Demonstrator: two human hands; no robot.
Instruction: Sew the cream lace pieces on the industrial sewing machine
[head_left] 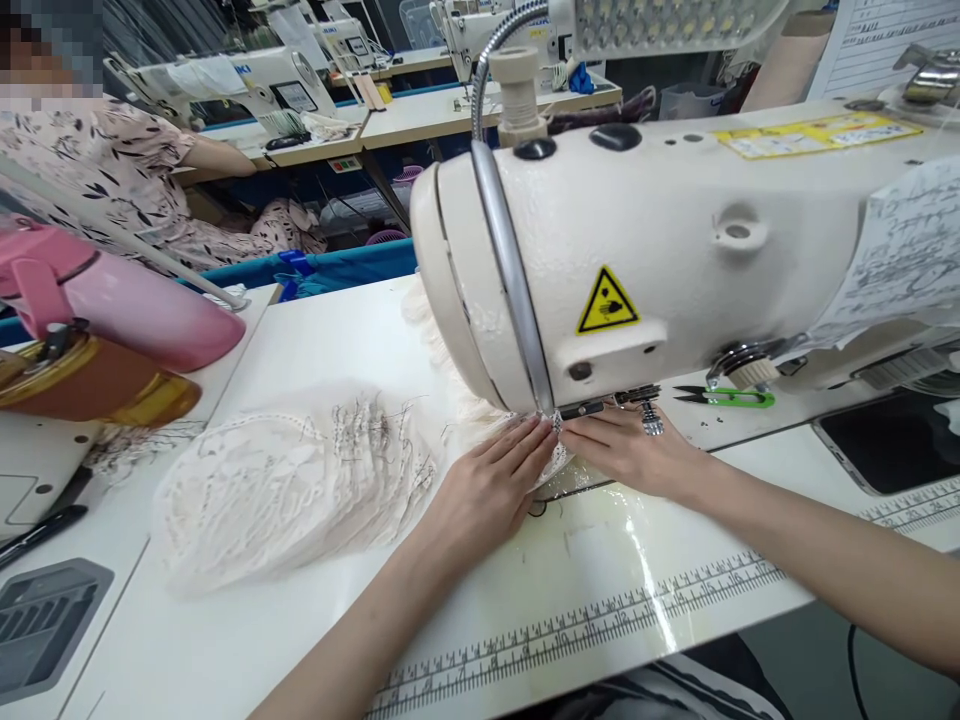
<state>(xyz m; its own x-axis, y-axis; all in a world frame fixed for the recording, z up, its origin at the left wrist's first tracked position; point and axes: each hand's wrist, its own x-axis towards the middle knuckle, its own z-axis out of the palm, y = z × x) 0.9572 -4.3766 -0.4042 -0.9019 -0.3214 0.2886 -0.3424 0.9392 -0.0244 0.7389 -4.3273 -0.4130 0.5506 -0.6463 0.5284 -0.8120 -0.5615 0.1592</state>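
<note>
The left hand (491,475) lies flat, fingers extended side by side, pressing down on white lace fabric (255,490) rather than gripping it. The right hand (637,450) meets it almost fingertip to fingertip on the lace; its fingers are partly hidden by the machine, so whether they pinch the cloth cannot be told.

Taking the hands as the clock's centre, a cream sewing machine (675,230) looms at 1 o'clock, its front end right over the fingertips. The lace runs beneath it and spreads, gathered with dark loose threads, to 9 o'clock. Green-handled snips (750,398) and, farther out, a dark phone (892,440) lie at 3. A printed ruler (555,645) crosses the table edge at 6. A pink bottle (165,300) leans at 10.
</note>
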